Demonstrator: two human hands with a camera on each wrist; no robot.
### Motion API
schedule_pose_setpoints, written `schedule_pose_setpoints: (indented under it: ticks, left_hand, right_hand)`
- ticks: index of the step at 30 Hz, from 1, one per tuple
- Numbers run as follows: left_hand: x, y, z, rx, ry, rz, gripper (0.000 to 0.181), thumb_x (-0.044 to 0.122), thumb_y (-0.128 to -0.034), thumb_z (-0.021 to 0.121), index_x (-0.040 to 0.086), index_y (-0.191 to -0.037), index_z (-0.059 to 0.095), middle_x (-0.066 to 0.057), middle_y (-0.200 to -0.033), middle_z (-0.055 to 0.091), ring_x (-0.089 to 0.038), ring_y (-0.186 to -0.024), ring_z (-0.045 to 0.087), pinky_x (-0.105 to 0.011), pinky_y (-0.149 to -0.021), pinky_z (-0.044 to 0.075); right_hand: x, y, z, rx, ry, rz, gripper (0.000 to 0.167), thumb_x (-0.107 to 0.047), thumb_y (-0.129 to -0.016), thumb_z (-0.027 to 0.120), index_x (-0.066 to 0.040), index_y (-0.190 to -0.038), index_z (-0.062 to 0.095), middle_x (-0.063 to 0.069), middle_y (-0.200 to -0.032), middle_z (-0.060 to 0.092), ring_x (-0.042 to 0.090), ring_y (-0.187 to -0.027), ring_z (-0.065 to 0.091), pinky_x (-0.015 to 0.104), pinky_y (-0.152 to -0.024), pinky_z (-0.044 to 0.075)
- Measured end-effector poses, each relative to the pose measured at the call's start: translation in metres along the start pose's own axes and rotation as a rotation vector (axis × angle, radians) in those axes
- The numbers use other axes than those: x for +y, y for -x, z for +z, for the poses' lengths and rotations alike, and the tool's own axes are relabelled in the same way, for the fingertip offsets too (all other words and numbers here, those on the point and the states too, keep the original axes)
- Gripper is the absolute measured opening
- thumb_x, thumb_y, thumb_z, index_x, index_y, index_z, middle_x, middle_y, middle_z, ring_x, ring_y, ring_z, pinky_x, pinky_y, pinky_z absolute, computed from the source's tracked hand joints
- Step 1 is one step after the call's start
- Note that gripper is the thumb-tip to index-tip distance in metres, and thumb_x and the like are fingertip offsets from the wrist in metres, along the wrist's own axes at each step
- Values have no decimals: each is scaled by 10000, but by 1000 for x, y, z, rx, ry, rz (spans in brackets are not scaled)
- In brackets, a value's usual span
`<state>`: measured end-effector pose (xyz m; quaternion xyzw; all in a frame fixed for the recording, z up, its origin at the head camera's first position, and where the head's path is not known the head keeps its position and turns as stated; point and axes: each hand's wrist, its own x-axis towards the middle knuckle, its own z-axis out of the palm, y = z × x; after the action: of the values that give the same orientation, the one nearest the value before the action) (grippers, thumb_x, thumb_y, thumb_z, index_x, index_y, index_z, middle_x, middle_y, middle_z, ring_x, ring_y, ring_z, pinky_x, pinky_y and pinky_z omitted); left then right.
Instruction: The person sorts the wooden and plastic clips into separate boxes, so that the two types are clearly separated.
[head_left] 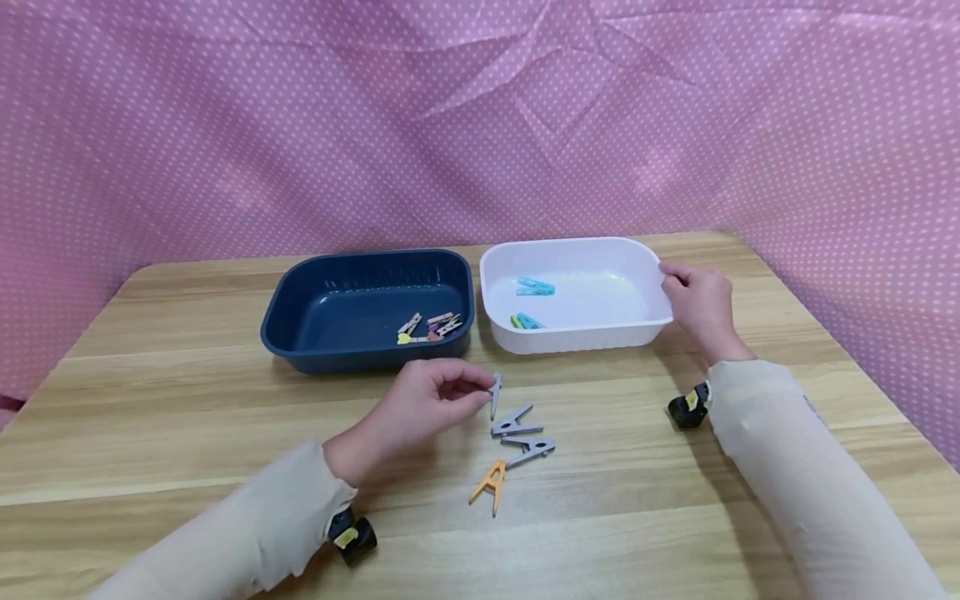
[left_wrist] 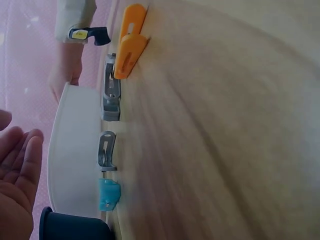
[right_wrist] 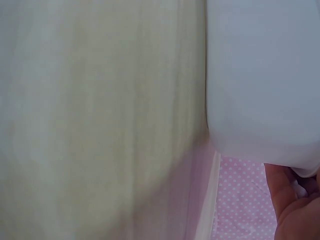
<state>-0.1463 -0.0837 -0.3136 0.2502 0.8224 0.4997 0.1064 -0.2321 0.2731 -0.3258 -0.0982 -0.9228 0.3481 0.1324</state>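
Note:
My left hand point(head_left: 427, 400) hovers over the table at the near end of a row of clothespins. Thumb and fingers point(left_wrist: 30, 155) stand apart in the left wrist view, with nothing seen between them. Past the fingertips is a clothespin point(head_left: 495, 396), grey-looking from the head but apparently the teal one point(left_wrist: 109, 195) in the left wrist view. Two grey clothespins point(head_left: 517, 422) and an orange clothespin point(head_left: 489, 485) lie nearer me. My right hand point(head_left: 701, 302) grips the right rim of a white bin point(head_left: 577, 337), which holds a few blue and green clothespins point(head_left: 536, 287).
Left of the white bin stands a dark blue bin point(head_left: 360, 360). Small wooden clothespins point(head_left: 409, 323), some with coloured decorations, lie in its right front corner. A pink dotted cloth point(head_left: 480, 125) hangs behind the wooden table point(head_left: 187, 417).

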Motion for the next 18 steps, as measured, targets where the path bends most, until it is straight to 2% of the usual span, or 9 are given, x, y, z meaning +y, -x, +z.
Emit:
schedule_pose_setpoints:
  ticks: [6,18]
  left_hand:
    - [-2,6,0,-74,-24,-16,205,115,-843,663,73,-1042,692,-46,-971,681,-118,-828,589,-220,-727,517]
    - [-1,12,3,-132,-45,6,208,98,-840,662,63,-1043,690,-42,-964,682,-97,-827,596,-217,-750,520]
  right_hand:
    - [0,0,0,8,14,-8,356,-137,-938,425,-28,-1240,579,204,-1224,570,303,-1013,594,95,-575,423]
    - [0,0,-1,0,17,-1,362,-145,-938,421,-32,-1246,574,201,-1234,564,306,-1043,587,167,-645,474]
